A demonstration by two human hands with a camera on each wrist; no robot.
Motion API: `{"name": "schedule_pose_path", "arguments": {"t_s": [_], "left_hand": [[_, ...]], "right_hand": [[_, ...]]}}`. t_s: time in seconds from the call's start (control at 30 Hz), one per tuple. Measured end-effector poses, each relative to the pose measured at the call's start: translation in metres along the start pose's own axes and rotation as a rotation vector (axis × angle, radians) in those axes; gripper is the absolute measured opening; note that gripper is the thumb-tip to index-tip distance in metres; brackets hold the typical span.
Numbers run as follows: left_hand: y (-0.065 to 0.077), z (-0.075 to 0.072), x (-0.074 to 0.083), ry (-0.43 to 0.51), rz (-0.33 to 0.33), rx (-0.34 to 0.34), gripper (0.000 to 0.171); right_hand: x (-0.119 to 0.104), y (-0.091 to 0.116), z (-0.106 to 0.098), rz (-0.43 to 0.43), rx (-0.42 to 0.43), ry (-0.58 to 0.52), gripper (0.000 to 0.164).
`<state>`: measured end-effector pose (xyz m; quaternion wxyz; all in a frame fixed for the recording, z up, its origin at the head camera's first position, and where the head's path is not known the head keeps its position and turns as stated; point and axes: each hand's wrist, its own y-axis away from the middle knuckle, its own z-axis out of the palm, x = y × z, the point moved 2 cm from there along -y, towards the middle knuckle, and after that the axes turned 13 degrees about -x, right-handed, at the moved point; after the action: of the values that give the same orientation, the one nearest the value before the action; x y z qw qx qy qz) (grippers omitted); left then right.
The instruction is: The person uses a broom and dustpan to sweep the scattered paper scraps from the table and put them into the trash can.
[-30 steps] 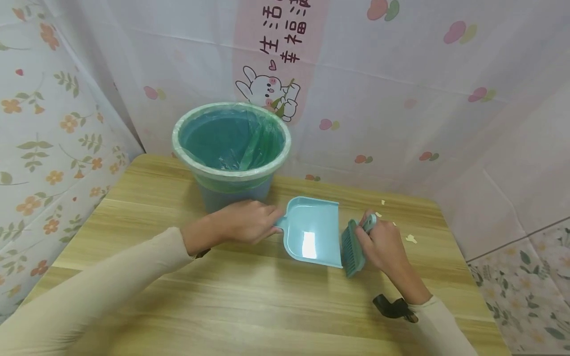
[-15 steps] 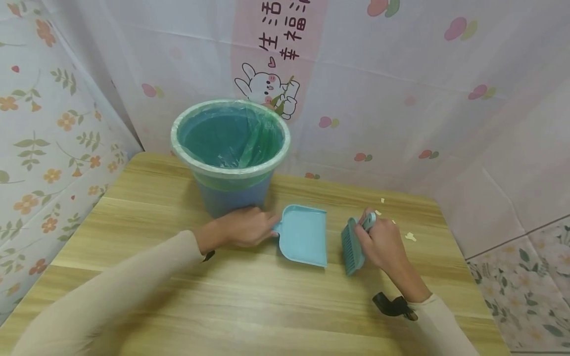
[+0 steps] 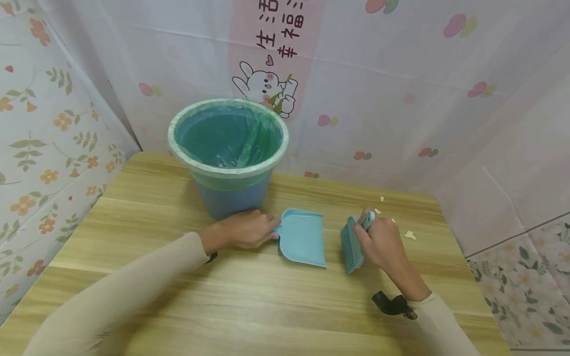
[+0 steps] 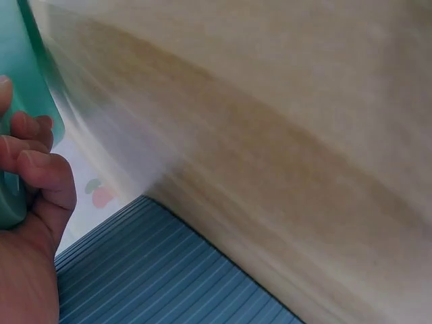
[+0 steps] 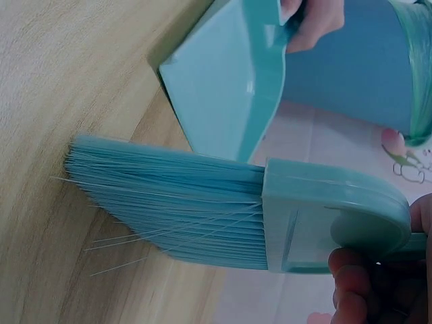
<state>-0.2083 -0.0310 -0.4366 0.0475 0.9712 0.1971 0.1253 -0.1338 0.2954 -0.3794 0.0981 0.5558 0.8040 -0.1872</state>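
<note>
My left hand [image 3: 250, 229] grips the short handle of a light-blue dustpan [image 3: 303, 237], whose open edge faces right on the table. To the right, my right hand [image 3: 382, 242] holds a teal hand brush [image 3: 353, 247] by its handle. A small gap lies between brush and pan. In the right wrist view the long blue bristles [image 5: 169, 202] touch or nearly touch the wood, and the dustpan [image 5: 223, 74] stands behind them. Several pale scraps [image 3: 410, 235] lie on the table beyond and right of the right hand.
A blue bin [image 3: 231, 193] with a green liner stands at the table's back left, close to the left hand. The wooden table [image 3: 249, 306] meets printed curtains [image 3: 378, 99] at the back and sides.
My left hand has drawn the dustpan left, away from the brush, and lowered it a little. The right hand and brush have hardly moved.
</note>
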Motion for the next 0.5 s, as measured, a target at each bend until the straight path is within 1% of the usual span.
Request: {"name": "schedule_pose_path", "arguments": {"t_s": [0.27, 0.5], "left_hand": [[-0.0029, 0.0002, -0.0006, 0.004, -0.015, -0.037, 0.025], [-0.007, -0.0029, 0.0001, 0.0, -0.034, -0.08, 0.024]], "right_hand": [[0.0007, -0.0009, -0.0009, -0.007, 0.015, 0.002, 0.018], [0.0016, -0.001, -0.0007, 0.003, 0.005, -0.004, 0.017]]}}
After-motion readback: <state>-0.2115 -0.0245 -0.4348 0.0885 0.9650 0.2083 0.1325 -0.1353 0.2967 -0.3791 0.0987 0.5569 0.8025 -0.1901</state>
